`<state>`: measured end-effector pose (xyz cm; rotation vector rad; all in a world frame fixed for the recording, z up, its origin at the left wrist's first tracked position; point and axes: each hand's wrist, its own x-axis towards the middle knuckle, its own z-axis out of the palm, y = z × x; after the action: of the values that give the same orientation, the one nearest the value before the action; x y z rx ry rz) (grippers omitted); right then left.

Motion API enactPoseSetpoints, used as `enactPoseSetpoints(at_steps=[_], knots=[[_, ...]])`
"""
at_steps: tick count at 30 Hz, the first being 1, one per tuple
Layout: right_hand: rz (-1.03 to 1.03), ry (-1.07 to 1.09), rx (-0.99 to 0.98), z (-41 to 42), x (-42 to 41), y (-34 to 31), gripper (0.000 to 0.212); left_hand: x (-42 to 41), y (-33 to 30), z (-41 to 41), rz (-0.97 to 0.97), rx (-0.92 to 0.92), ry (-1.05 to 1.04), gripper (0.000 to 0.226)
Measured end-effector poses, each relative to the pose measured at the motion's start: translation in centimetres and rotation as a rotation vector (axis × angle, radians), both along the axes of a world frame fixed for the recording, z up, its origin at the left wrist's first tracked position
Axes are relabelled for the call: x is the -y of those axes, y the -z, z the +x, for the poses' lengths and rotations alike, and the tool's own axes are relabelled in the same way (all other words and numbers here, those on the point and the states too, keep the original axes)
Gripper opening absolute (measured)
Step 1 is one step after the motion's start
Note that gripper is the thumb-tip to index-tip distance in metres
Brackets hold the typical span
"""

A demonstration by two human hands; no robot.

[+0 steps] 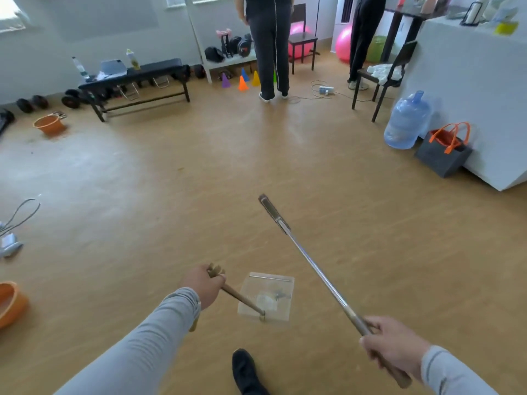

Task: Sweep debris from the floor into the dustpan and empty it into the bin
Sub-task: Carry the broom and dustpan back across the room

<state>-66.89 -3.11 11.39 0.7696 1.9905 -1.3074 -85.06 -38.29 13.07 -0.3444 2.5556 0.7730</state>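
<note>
We see bright daylight from the window (11, 17) glaring on the floor (85, 172), edges bowed, everything slightly soft.

i can't read any text, label, brand or number here. the water jug (407, 121), the bottles on the bench (134, 74) and the grey bag (443, 158) by the counter show no lettering i can make out; all too blurred.

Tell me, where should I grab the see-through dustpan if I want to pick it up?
Grab the dustpan by its long brown handle, near the top, coming from above. The handle slants up off the floor toward you, just where the left hand holds it; the pan itself lies low and flat.
</note>
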Motion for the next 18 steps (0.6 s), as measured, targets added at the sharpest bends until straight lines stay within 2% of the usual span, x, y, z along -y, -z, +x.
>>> enactPoseSetpoints(at_steps=[1,3,6,10,16,18], knots=[[0.045,-0.042,0.050,-0.6,1.1,0.1,0.007,0.5,0.1,-0.5,-0.017,0.006,0.006,0.019],[0.131,-0.069,0.100,-2.5,3.2,0.7,0.004,1.3,0.5,-1.6,-0.040,-0.006,0.018,0.022],[0.143,-0.052,0.133,-6.2,5.8,1.0,0.009,2.7,1.0,-3.1,-0.086,-0.027,0.056,0.025],[0.125,-0.036,0.199,-9.0,7.3,1.7,0.011,5.6,1.8,-5.0,-0.112,-0.024,0.069,0.019],[0.256,-0.099,0.229,-13.4,8.7,0.7,0.016,10.2,2.9,-7.9,-0.059,-0.025,0.035,0.010],[0.188,-0.074,0.316,-15.7,10.4,-1.8,0.022,11.5,3.1,-8.6,-0.025,-0.018,0.006,0.011]])
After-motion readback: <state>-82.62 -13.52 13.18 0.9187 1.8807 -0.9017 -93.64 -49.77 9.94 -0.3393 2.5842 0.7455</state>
